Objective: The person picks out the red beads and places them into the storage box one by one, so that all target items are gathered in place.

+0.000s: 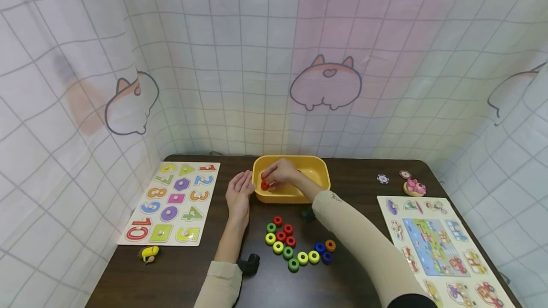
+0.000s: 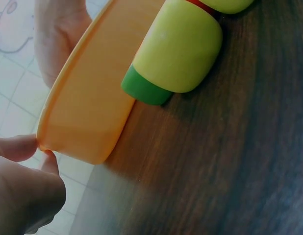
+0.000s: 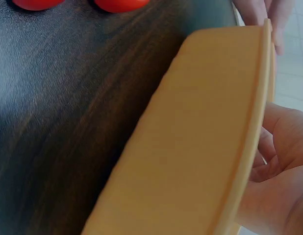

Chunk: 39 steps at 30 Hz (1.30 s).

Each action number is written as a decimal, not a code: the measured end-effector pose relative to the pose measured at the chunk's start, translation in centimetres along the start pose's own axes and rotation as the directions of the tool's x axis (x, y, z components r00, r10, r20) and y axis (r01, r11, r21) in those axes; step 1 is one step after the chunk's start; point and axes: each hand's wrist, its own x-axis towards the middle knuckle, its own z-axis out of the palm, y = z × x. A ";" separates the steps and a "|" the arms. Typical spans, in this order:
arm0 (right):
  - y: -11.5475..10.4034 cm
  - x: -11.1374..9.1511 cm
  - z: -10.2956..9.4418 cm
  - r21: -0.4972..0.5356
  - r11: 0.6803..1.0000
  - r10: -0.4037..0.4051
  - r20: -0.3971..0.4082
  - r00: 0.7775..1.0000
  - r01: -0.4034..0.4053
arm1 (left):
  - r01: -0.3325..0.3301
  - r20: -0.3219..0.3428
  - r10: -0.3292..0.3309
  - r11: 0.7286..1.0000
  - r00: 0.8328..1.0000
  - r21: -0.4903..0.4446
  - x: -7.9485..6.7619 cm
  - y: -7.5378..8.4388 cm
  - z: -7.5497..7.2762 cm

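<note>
A yellow plastic bin (image 1: 311, 171) stands at the table's back edge. My left hand (image 1: 238, 198) is at its left end; in the left wrist view thumb and finger pinch the bin's rim (image 2: 41, 128). Inside the bin, my right hand (image 1: 280, 173) reaches to the left end, its fingers at a red ring bead (image 1: 264, 186) that they pinch. Another bit of red shows just behind it. The bin wall hides the right fingertips in the right wrist view. In front of the bin lie several ring beads: red (image 1: 280, 236), green (image 1: 288, 252), yellow (image 1: 314, 257), blue (image 1: 319, 247) and orange (image 1: 330, 245).
At left lies a number puzzle board (image 1: 175, 203), a small yellow toy (image 1: 149, 253) below it. A picture puzzle board (image 1: 436, 246) is at right, with a pink toy (image 1: 414, 187) and two poker chips (image 1: 383, 179) behind. A patterned curtain (image 1: 257, 84) encloses the table.
</note>
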 end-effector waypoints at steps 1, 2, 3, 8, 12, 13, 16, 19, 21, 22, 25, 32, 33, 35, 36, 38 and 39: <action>0.1 -0.1 0.0 -0.014 1.000 -0.012 -0.011 1.000 0.012 | 0.003 0.002 -0.003 1.000 1.000 -0.005 0.1 0.0 0.1; 0.0 -0.2 0.0 -0.034 0.999 -0.027 -0.023 0.999 0.026 | 0.009 0.005 -0.009 1.000 1.000 -0.015 0.1 0.0 0.2; -0.1 -0.5 0.0 -0.049 0.998 -0.042 -0.032 0.999 0.041 | 0.011 0.008 -0.010 1.000 1.000 -0.018 0.2 0.0 0.3; -1.7 -2.8 -0.7 -0.112 0.986 -0.130 -0.043 0.991 0.124 | 0.014 -0.002 -0.014 1.000 1.000 -0.009 0.2 0.0 0.6; -3.1 -6.0 -1.2 -0.148 0.966 -0.214 0.006 0.977 0.213 | 0.013 0.000 -0.013 1.000 1.000 -0.001 0.2 0.0 0.7; -3.2 -6.8 -1.2 -0.155 0.959 -0.236 0.028 0.971 0.237 | 0.012 0.002 -0.012 1.000 1.000 -0.002 0.2 0.0 0.6; -3.1 -9.1 -0.9 -0.198 0.931 -0.292 0.102 0.951 0.307 | 0.005 -0.004 -0.005 1.000 1.000 0.007 0.1 0.0 0.5; -2.1 -10.5 -0.2 -0.259 0.905 -0.305 0.159 0.939 0.338 | -0.005 -0.008 0.006 1.000 1.000 0.013 0.0 0.1 0.4; -1.2 -10.9 0.2 -0.338 0.876 -0.297 0.184 0.937 0.344 | -0.006 -0.010 0.006 1.000 1.000 0.017 -0.1 0.2 0.3; -0.6 -11.0 0.5 -0.376 0.858 -0.296 0.194 0.935 0.349 | -0.005 -0.011 0.005 1.000 1.000 0.017 -0.1 0.2 0.3; 1.1 -11.0 1.2 -0.452 0.822 -0.282 0.205 0.937 0.346 | -0.005 -0.018 0.005 1.000 1.000 0.019 -0.3 0.2 0.2; 4.0 -10.7 2.3 -0.369 0.892 -0.208 0.179 0.962 0.261 | 0.002 -0.024 -0.002 1.000 1.000 0.014 -0.3 -0.1 0.0; 4.2 -10.7 2.4 -0.338 0.909 -0.193 0.174 0.966 0.242 | 0.002 -0.025 -0.002 1.000 1.000 0.017 -0.3 -0.1 0.0; 4.4 -10.7 2.4 -0.275 0.939 -0.166 0.165 0.972 0.207 | 0.002 -0.029 -0.002 1.000 1.000 0.018 -0.2 -0.2 0.0; 4.5 -10.7 2.3 -0.251 0.948 -0.156 0.163 0.974 0.194 | 0.001 -0.031 0.000 1.000 1.000 0.021 -0.2 -0.2 0.1; 4.4 -10.7 2.1 -0.216 0.961 -0.137 0.165 0.977 0.172 | 0.000 -0.035 0.001 1.000 0.999 0.028 -0.2 -0.2 0.1; 4.3 -10.7 2.0 -0.204 0.964 -0.134 0.169 0.976 0.168 | 0.000 -0.036 0.001 1.000 0.999 0.031 -0.1 -0.3 0.2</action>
